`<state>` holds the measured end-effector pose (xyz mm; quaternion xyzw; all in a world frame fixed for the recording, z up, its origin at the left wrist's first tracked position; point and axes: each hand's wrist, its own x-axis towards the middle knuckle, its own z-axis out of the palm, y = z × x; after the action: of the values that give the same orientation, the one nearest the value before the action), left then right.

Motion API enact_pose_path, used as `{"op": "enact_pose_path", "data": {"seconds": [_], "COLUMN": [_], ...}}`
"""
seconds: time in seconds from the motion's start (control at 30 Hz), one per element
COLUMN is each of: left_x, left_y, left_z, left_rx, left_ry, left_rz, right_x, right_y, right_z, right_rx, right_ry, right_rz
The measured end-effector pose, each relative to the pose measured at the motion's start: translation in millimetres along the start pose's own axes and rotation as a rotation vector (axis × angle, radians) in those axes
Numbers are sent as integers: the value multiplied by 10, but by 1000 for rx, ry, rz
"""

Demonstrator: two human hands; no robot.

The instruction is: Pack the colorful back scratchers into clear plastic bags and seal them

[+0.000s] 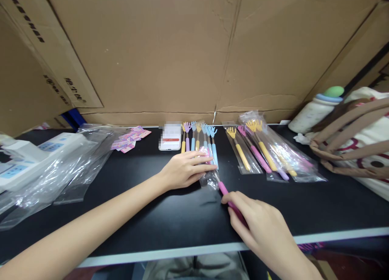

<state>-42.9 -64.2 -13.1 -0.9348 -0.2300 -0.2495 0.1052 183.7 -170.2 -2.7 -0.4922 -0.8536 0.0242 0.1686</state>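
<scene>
1. Cardboard sheets (170,49) stand as a wall across the whole upper frame, creased and printed at the upper left.
2. Black worktop (152,219) with a white front edge runs across the middle and lower frame.
3. Cloth tote bag (364,142) with brown straps lies at the right edge.
4. Loose clear plastic bags (60,170) spread over the left of the worktop, partly covering a white power strip (27,158).
5. Left hand (184,169) reaches in from the lower left and lies at centre frame, fingers stretched out side by side on a clear sleeve (209,176).
6. Right hand (261,227) comes in from the lower right, fingers closed around the handle of a pink back scratcher (224,189), whose front end is inside the sleeve, just right of the left hand.
7. Wrapped back scratchers (267,150), yellow and pink, lie fanned right of centre.
8. Unwrapped back scratchers (199,138) lie in a row just above the left hand.
9. White bottle (316,110) with a green top lies against the cardboard, upper right.
10. Phone (170,137) lies left of the row.
11. Pink cards (130,139) lie scattered further left.
</scene>
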Motion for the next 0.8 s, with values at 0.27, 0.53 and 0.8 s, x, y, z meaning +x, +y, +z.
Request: {"op": "enact_pose_path", "data": {"seconds": [0.27, 0.53, 0.8], "left_x": [20, 14, 23], "left_y": [17, 13, 25], "left_z": [2, -5, 4], "left_rx": [-40, -53, -19], "left_ry": [-69, -60, -52], "left_rz": [8, 31, 24], "right_x": [126, 73, 167], "right_y": [-56, 48, 55], "right_z": [11, -243, -155], "right_rx": [-109, 7, -46], "right_ry": [-60, -262, -157], "right_rz": [-97, -302, -419]}}
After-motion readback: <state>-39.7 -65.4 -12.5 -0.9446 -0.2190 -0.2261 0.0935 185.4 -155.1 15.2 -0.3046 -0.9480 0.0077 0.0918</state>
